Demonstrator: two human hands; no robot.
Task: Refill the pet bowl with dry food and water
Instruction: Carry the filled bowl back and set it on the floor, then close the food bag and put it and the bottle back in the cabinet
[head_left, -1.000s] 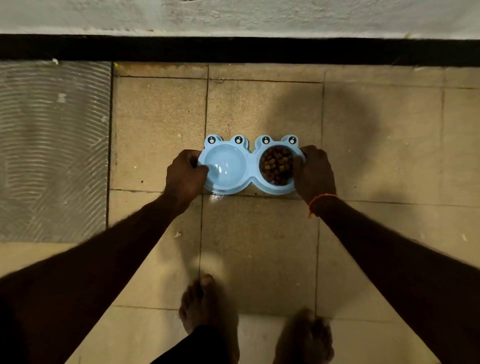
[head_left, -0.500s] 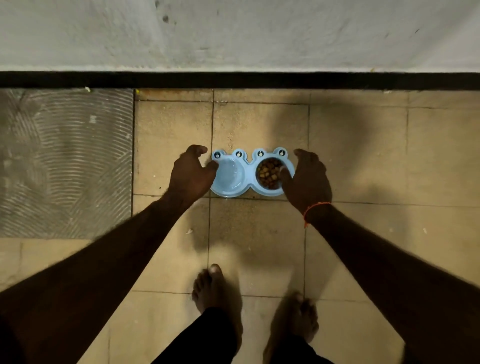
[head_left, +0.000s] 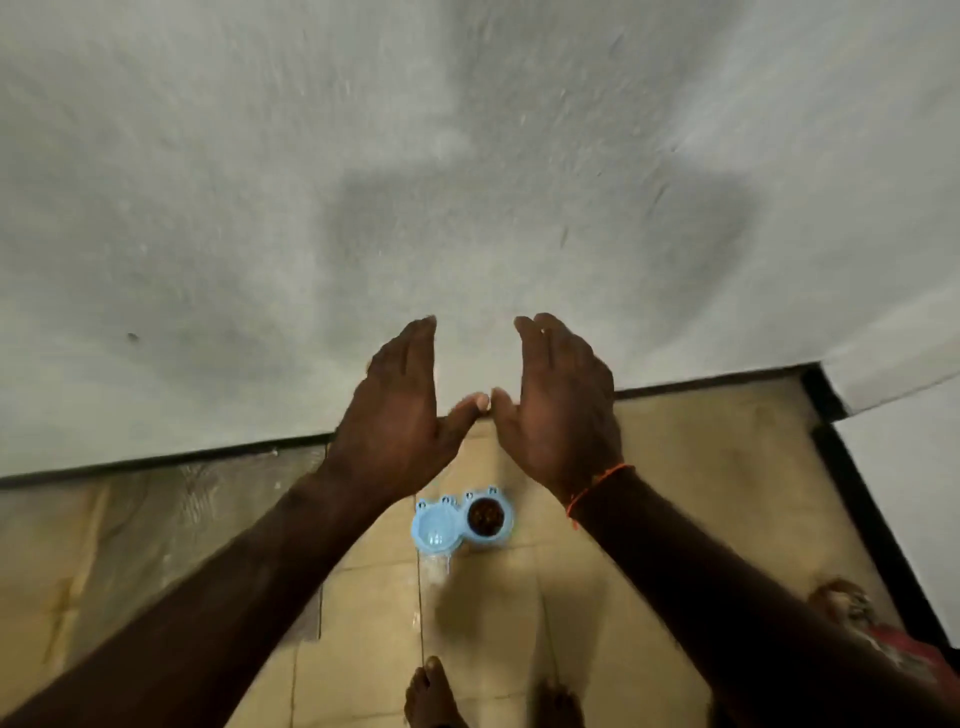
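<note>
Two bare feet (head_left: 434, 693) stand on the beige tiled floor (head_left: 691, 467). Further on, the light blue plastic double pet bowl (head_left: 462, 519) sits on this floor, water in its left cup, brown dry food (head_left: 485, 516) in its right. Above it, the left hand (head_left: 397, 415) and right hand (head_left: 561, 410) are spread wide, holding nothing, before the grey wall (head_left: 467, 156).

Bare forearms, no sleeves. Thin orange thread (head_left: 597, 486) tied around the wrist of the right hand (head_left: 563, 410) (one loose end dangling). Left hand (head_left: 395, 415) unadorned. Bare feet (head_left: 431, 693), dark trouser hem.
</note>
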